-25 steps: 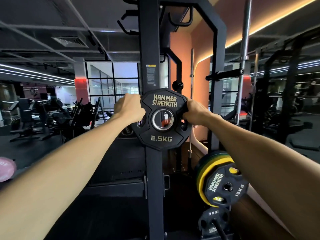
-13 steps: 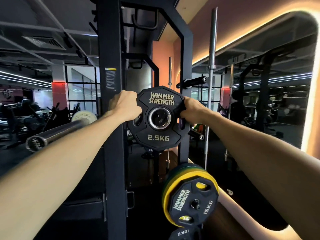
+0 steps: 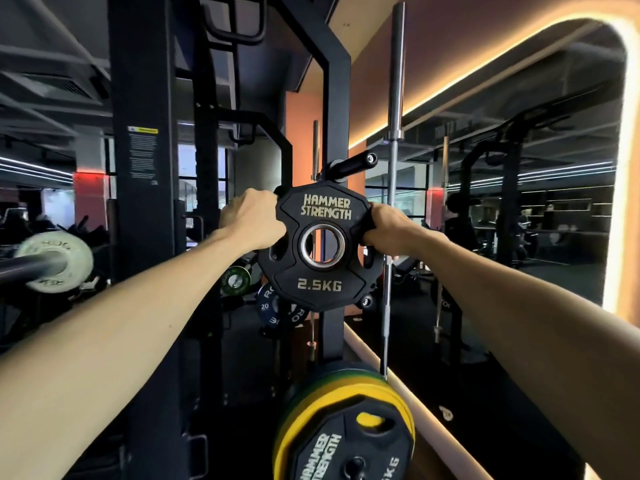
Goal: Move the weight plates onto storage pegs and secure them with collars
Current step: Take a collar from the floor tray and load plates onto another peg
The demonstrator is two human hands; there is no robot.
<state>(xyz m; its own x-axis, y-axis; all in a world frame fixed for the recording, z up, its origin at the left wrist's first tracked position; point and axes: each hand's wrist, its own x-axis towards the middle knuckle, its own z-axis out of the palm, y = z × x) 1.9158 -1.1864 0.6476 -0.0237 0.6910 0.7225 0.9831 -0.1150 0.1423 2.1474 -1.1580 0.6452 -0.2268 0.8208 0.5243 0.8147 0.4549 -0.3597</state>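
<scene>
A tall black rack [image 3: 142, 202] stands in a dark gym. To its right is an orange wall [image 3: 298, 133], then a big mirror [image 3: 519, 202] with a glowing edge.

Matt black rubber plate [image 3: 320, 252] with polished metal hub ring [image 3: 322, 243]

Dim gym, warm glow from the LED strip [image 3: 621, 174] curving at two o'clock, forearms well lit, edges bowed by the wide lens, barbell end [image 3: 52, 261] at nine o'clock blurred.
</scene>
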